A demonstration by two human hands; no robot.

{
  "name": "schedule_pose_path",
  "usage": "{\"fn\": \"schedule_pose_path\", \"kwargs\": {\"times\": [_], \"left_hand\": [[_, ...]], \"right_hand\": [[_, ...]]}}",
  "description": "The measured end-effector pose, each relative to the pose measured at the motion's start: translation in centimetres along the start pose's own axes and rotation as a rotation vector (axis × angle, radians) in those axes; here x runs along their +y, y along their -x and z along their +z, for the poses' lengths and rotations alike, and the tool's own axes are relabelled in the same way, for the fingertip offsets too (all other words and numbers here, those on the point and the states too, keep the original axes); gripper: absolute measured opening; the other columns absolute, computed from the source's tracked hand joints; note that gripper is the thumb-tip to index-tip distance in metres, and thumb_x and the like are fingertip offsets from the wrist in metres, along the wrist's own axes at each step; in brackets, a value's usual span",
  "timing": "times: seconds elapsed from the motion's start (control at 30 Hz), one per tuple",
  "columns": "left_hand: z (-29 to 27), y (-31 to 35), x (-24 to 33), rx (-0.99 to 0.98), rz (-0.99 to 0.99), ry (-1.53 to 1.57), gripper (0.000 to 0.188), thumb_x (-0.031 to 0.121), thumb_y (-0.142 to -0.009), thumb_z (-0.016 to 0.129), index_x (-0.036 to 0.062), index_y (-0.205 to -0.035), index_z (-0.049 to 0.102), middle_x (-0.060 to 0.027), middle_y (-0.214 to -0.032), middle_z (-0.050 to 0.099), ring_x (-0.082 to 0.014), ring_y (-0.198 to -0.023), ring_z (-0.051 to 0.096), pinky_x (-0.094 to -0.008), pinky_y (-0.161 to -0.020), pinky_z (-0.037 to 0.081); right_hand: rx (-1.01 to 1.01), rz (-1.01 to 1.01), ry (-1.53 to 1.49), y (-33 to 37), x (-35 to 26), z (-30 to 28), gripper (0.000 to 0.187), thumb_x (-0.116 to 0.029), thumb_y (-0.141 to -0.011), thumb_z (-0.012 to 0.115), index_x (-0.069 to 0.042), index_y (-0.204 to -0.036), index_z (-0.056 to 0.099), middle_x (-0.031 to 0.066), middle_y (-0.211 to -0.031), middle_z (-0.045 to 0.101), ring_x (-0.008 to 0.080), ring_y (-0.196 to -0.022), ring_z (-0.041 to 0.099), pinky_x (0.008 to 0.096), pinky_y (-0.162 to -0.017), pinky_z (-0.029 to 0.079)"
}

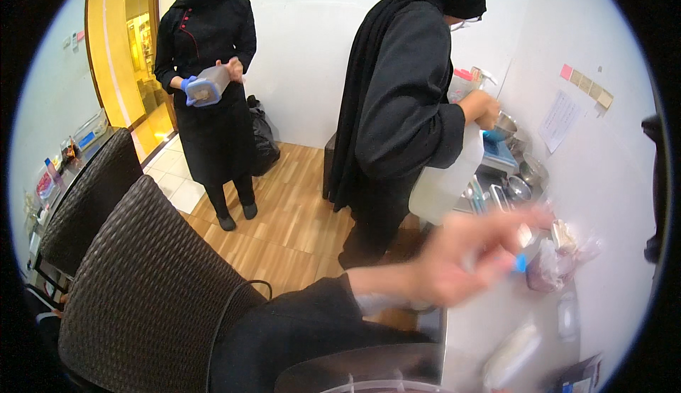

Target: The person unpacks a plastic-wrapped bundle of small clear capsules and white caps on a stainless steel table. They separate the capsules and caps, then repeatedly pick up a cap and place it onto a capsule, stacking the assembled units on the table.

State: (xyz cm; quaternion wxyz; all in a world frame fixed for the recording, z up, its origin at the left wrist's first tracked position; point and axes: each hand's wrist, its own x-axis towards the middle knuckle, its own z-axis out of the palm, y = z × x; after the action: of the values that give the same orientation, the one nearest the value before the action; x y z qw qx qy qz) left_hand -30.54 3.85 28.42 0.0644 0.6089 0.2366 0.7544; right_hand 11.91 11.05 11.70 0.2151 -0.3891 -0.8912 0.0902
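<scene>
Left hand (454, 265), blurred and loosely curled, has a small bright-blue item (521, 263) at its fingertips, grip uncertain, over the pale smooth worktop (468, 333) near a crumpled clear plastic bag (550, 271); right hand out of view; handling judged mid-course, completed and remaining portions indeterminable.

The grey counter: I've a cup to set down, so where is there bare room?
Bare: the patch between the left edge of the counter, the plastic bag and the white package, below the blurred left hand in the picture. Crowded: the far end, with its metal bowls.
</scene>
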Motion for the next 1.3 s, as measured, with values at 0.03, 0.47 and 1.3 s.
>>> {"fn": "schedule_pose_path", "kwargs": {"times": [0.03,0.47,1.3], "left_hand": [[1.3,0.9,-1.3,-0.142,-0.166,-0.099,0.023,0.016,-0.086,0.064,0.0061,-0.107,0.065,-0.0134,-0.092,0.068,-0.0182,-0.073,0.063,-0.0352,-0.064,0.050],[19.2,17.2,-12.8,-0.821,-0.211,0.116,0.013,0.018,-0.089,0.058,0.0072,-0.095,0.064,-0.0142,-0.084,0.063,-0.0308,-0.079,0.061,-0.0445,-0.072,0.047],[19.4,13.3,-11.2,-0.443,0.169,0.328,0.034,0.029,-0.093,0.058,0.0072,-0.067,0.052,-0.0067,-0.069,0.056,-0.0297,-0.060,0.055,-0.0398,-0.059,0.043]], "right_hand": [[0.007,-0.097,0.064,-0.2,0.5,0.0,0.027,-0.012,-0.085,0.071,-0.002,-0.111,0.070,0.0182,-0.114,0.066,0.0302,-0.110,0.061,0.0396,-0.095,0.047],[0.296,0.564,-0.209,1.6,0.8,2.4,0.017,-0.011,-0.079,0.080,0.000,-0.088,0.070,0.0120,-0.090,0.070,0.0187,-0.083,0.065,0.0340,-0.076,0.053],[0.603,0.472,-0.424,2.5,2.6,0.4,0.022,0.000,-0.084,0.071,0.004,-0.106,0.068,0.0140,-0.097,0.070,0.0194,-0.085,0.065,0.0332,-0.077,0.055]]}}
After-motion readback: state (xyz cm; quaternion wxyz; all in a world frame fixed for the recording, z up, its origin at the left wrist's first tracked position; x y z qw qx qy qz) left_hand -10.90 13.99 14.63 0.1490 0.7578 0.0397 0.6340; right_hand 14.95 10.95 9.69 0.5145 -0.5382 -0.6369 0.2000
